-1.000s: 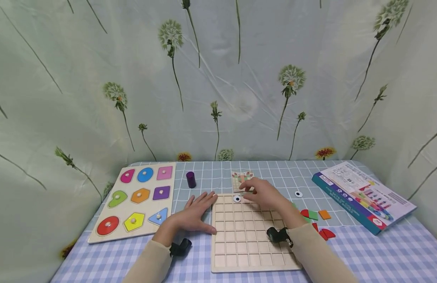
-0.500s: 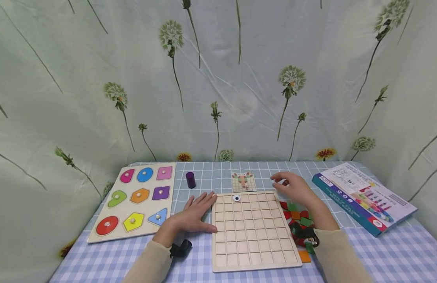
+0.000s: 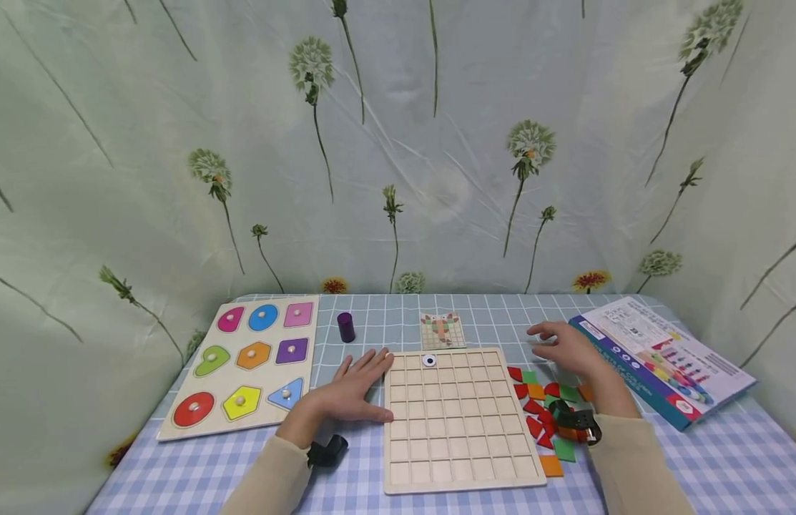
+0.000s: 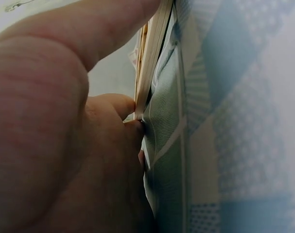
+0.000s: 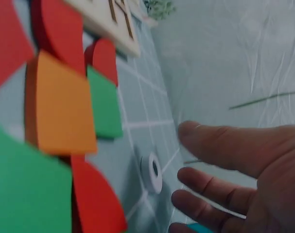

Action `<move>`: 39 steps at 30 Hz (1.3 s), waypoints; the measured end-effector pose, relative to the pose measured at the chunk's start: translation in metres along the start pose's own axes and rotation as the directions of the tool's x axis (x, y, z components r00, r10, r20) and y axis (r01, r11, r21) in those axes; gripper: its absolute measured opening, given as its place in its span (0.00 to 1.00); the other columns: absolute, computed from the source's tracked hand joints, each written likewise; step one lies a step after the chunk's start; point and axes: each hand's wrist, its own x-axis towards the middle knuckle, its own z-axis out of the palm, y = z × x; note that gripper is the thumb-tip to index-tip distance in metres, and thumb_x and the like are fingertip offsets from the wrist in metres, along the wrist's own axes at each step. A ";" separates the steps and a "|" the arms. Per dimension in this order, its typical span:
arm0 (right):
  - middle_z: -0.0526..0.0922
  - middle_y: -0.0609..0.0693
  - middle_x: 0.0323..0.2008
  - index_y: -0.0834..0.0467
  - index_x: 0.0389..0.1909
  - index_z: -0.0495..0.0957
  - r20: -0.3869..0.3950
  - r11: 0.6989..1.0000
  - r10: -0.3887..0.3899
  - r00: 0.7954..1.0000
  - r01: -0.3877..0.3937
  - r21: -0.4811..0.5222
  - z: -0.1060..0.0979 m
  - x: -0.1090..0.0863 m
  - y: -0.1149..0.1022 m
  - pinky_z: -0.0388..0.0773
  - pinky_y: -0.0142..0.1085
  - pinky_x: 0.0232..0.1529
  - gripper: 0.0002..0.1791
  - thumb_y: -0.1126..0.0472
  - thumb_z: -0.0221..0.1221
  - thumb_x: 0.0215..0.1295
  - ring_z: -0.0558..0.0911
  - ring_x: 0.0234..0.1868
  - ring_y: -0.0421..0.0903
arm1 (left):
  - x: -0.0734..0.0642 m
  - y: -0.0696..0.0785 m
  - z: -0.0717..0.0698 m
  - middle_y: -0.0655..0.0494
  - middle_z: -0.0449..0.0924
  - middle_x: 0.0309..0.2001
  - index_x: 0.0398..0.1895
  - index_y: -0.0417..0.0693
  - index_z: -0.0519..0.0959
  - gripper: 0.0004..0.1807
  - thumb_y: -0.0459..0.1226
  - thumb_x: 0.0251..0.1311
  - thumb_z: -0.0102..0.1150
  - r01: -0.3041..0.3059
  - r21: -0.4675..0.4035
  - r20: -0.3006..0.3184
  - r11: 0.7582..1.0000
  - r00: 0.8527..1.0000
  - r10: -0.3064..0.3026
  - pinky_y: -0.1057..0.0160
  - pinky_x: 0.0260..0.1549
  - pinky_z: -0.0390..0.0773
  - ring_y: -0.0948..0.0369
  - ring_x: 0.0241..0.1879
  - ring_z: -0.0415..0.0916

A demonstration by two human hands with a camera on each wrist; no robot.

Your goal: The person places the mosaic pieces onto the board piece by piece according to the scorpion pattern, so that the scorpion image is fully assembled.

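Observation:
A wooden grid board [image 3: 458, 429] lies in front of the person, with a round eye piece [image 3: 429, 360] in its top row. The left hand [image 3: 350, 392] spreads its fingers along the board's left side; thumb and fingertips are right at the edge. In the left wrist view the thumb [image 4: 79, 29] lies near the board's side [image 4: 152, 63]. Right of the board, the right hand [image 3: 568, 350] hovers with bent, parted fingers and nothing between them. Its wrist view has a second white eye piece [image 5: 152, 174] on the cloth just beside the fingertips; the hand hides it in the head view.
Red, green and orange tiles [image 3: 546, 429] lie loose along the board's right side. A picture card [image 3: 443, 330] is behind the board, with a purple cylinder [image 3: 346, 327] to its left. A knobbed shape puzzle [image 3: 239, 379] lies left, a flat box [image 3: 661, 357] right.
The right hand has left the board's top row and moved right, past the tiles, uncovering the card and the tiles. The left hand has stayed in place.

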 end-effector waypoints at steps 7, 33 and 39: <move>0.76 0.72 0.55 0.62 0.58 0.77 0.052 0.996 0.089 0.995 -0.089 -0.018 -0.002 0.001 0.013 0.79 0.54 0.50 0.25 0.61 0.67 0.60 0.76 0.50 0.63 | -0.002 0.006 -0.007 0.49 0.42 0.82 0.81 0.47 0.48 0.57 0.56 0.55 0.68 0.011 -0.003 0.016 1.000 1.000 -0.011 0.34 0.75 0.32 0.46 0.81 0.35; 0.80 0.63 0.47 0.60 0.53 0.78 0.012 0.994 0.108 0.994 -0.108 0.025 0.004 0.002 0.009 0.77 0.42 0.43 0.19 0.59 0.65 0.63 0.76 0.45 0.55 | -0.003 0.006 -0.007 0.49 0.43 0.82 0.81 0.49 0.50 0.57 0.56 0.54 0.69 0.004 -0.019 0.003 1.000 1.000 -0.004 0.35 0.76 0.32 0.46 0.81 0.36; 0.80 0.62 0.46 0.59 0.55 0.77 0.004 0.995 0.089 0.996 -0.089 0.055 0.005 0.001 0.003 0.77 0.38 0.40 0.20 0.60 0.65 0.64 0.76 0.41 0.51 | -0.002 0.006 -0.006 0.50 0.44 0.82 0.81 0.49 0.50 0.57 0.57 0.53 0.70 0.010 -0.016 0.000 1.000 1.000 -0.010 0.35 0.76 0.32 0.46 0.81 0.36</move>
